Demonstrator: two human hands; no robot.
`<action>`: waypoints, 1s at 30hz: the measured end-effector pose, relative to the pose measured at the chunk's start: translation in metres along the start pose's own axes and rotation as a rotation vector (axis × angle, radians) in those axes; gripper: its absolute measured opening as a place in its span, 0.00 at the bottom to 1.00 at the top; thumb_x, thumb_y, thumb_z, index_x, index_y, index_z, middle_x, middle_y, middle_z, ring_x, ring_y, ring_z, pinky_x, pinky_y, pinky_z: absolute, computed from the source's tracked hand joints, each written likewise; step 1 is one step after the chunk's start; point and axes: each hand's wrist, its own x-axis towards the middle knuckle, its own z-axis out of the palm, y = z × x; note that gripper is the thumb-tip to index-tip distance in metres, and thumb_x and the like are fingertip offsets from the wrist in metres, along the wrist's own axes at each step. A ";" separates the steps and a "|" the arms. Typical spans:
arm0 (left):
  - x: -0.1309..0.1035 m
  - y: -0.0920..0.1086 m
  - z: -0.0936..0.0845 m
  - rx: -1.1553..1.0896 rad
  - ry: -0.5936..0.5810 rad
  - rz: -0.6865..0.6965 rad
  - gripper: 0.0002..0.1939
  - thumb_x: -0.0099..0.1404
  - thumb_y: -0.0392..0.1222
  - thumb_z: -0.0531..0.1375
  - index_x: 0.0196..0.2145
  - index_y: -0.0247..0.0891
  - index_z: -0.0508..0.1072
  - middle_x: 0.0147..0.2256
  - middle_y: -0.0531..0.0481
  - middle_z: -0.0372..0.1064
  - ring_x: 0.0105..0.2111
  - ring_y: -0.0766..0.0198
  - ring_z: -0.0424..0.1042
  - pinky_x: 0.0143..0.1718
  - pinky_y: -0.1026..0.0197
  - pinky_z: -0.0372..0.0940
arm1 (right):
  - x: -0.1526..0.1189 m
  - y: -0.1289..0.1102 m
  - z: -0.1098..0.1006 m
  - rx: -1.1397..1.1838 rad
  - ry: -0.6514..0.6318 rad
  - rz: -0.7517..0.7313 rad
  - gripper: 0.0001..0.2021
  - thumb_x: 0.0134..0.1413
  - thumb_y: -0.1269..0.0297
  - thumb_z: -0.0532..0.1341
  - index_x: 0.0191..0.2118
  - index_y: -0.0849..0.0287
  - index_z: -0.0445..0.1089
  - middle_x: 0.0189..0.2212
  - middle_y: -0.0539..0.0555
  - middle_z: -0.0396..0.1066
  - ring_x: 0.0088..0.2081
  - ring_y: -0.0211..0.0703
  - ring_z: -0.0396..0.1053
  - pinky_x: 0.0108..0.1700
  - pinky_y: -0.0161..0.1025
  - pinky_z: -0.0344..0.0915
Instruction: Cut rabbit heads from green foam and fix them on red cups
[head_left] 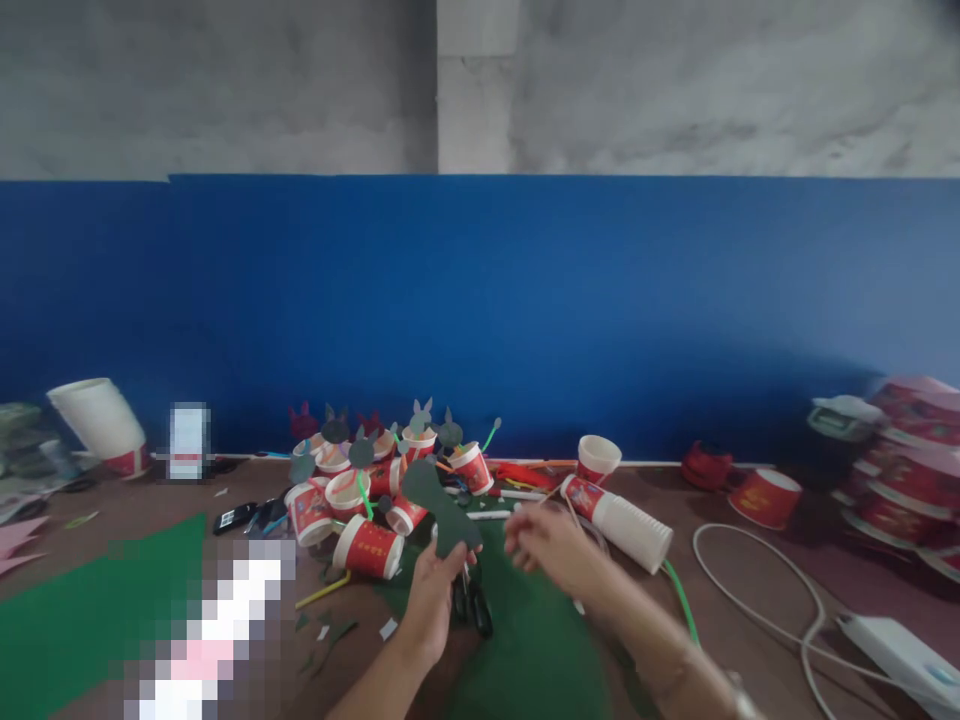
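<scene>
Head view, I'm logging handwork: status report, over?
Left hand holding dark paper cutout. Right hand apart, grip unclear. Black handles and tipped cup nearby.

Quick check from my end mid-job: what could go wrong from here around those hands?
1. The dark paper cut-out is pinched near its lower end by the left hand, so it might bend or crease.
2. The black handles, apparently of scissors, show right beside that hand; a careless shift could knock them.
3. The stack of paper cups lies on its side near the right hand; a bump might roll it.
</scene>
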 end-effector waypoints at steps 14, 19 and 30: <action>0.001 0.001 0.001 0.076 -0.033 0.036 0.17 0.48 0.49 0.69 0.32 0.35 0.76 0.30 0.47 0.75 0.31 0.59 0.73 0.36 0.61 0.63 | -0.016 0.062 0.053 0.264 -0.153 0.022 0.27 0.36 0.58 0.71 0.43 0.57 0.62 0.21 0.45 0.68 0.24 0.38 0.68 0.29 0.35 0.60; 0.008 0.006 -0.004 0.150 0.070 0.156 0.17 0.48 0.49 0.68 0.32 0.35 0.76 0.30 0.48 0.76 0.31 0.60 0.72 0.34 0.63 0.64 | -0.028 0.042 0.051 0.282 -0.097 0.047 0.23 0.40 0.51 0.68 0.38 0.56 0.59 0.25 0.48 0.71 0.27 0.39 0.69 0.26 0.32 0.58; 0.009 -0.001 -0.007 0.232 -0.143 0.093 0.17 0.47 0.50 0.68 0.30 0.35 0.75 0.25 0.49 0.74 0.21 0.62 0.69 0.25 0.62 0.64 | -0.020 0.025 0.056 0.226 0.127 0.043 0.20 0.41 0.54 0.67 0.38 0.57 0.62 0.22 0.47 0.68 0.26 0.38 0.67 0.24 0.30 0.58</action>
